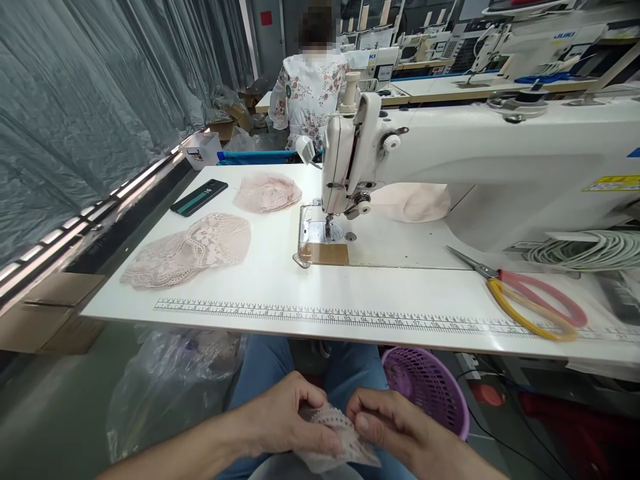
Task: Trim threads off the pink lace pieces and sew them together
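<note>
Over my lap, below the table edge, a small piece of pale pink lace fabric point(345, 437) is pinched between both hands. My left hand point(290, 417) grips its left side, thumb on top. My right hand point(387, 423) is closed on its upper right edge. On the white table lie a larger lace piece point(200, 250) at the left and a bundle of pale pink fabric point(267, 193) behind it. More pale fabric point(420, 202) rests behind the needle area of the white sewing machine point(345, 160).
Scissors with red and yellow handles point(540, 300) lie at the table's right, near a coil of pale cord point(590, 250). A dark phone-like object point(199, 197) is at the back left. A purple basket point(425, 387) stands under the table. A person point(313, 93) is beyond the machine.
</note>
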Available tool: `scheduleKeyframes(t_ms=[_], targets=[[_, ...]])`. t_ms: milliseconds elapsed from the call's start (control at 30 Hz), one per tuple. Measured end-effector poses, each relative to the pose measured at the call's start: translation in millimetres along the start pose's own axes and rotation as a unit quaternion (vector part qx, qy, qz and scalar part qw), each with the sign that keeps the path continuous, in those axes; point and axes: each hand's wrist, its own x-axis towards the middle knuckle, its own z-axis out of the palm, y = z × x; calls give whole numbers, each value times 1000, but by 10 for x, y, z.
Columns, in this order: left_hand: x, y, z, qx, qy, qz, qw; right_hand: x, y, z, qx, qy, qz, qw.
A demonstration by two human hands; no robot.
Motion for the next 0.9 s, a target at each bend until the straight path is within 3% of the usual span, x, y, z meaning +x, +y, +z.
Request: scheduleKeyframes(t_ms=[167, 300, 433, 733, 900], targets=[[-8, -22, -44, 9, 2, 8, 1000, 47, -8, 22, -27, 20, 9, 999], [-38, 3, -130, 17, -30, 13, 999, 54, 5, 17, -23, 25, 28, 999], [-51, 25, -176, -1, -54, -21, 998, 81, 26, 9, 2, 13, 38, 999], [-10, 13, -75, -23, -10, -42, 999, 88, -74, -4, -2, -4, 46, 999], [-17, -2, -85, -24, 6, -40, 999, 89, -11, 0, -2, -18, 37, 999]])
